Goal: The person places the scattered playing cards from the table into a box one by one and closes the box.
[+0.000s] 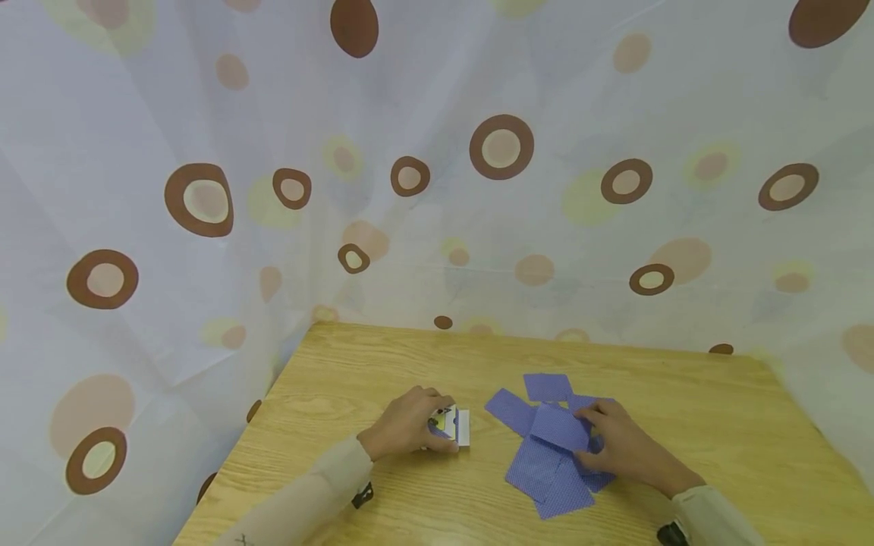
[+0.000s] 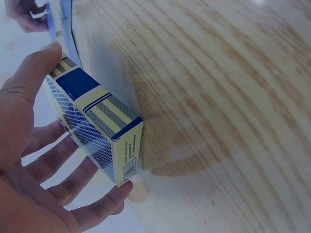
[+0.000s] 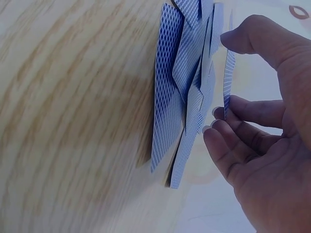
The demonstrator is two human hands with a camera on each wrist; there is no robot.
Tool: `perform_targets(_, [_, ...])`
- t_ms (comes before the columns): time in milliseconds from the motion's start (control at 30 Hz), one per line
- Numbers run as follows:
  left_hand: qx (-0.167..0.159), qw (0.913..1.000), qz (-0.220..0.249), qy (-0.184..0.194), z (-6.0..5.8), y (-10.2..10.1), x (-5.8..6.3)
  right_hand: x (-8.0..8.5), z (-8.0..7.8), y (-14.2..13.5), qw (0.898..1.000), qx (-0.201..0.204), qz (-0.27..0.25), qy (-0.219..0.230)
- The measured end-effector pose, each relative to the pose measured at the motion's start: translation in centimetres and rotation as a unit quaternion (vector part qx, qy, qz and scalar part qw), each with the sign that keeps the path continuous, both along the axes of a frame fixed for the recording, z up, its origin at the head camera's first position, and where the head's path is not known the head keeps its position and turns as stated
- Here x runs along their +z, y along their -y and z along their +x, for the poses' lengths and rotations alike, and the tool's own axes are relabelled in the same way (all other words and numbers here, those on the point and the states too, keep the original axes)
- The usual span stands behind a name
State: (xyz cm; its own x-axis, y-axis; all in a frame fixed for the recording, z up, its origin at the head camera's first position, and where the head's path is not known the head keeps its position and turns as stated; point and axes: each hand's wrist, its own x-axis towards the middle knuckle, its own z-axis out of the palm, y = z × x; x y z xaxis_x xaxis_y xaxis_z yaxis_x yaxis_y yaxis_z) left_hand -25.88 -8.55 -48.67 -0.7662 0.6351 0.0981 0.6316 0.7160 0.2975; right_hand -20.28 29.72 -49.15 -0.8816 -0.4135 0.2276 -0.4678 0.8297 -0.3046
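Note:
My left hand (image 1: 407,426) grips a small playing-card box (image 2: 102,99) between the thumb on one side and fingers on the other. The box is cream with blue patterning and a barcode, and rests on the table. In the head view a white flap (image 1: 464,428) stands out at its right end. To the right, my right hand (image 1: 623,446) pinches a playing card (image 3: 229,73) between thumb and fingertips, just above a loose pile. Several blue-patterned playing cards (image 1: 539,464) overlap in that pile, patterned backs up.
The light wooden table (image 1: 355,364) reaches back to a white curtain (image 1: 437,98) with brown, peach and yellow circles. More curtain hangs along the left and right sides.

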Motion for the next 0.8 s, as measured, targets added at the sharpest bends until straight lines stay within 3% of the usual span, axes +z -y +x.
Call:
perform_targets(233, [-0.002, 1.0, -0.001, 0.003, -0.2, -0.1, -0.2, 0.9, 0.2, 0.2, 1.0, 0.006, -0.01, 0.028])
perform_targets(800, [-0.005, 0.9999, -0.005, 0.009, -0.1, -0.1, -0.2, 1.4, -0.1, 1.4, 0.999, 0.033, -0.021, 0.021])
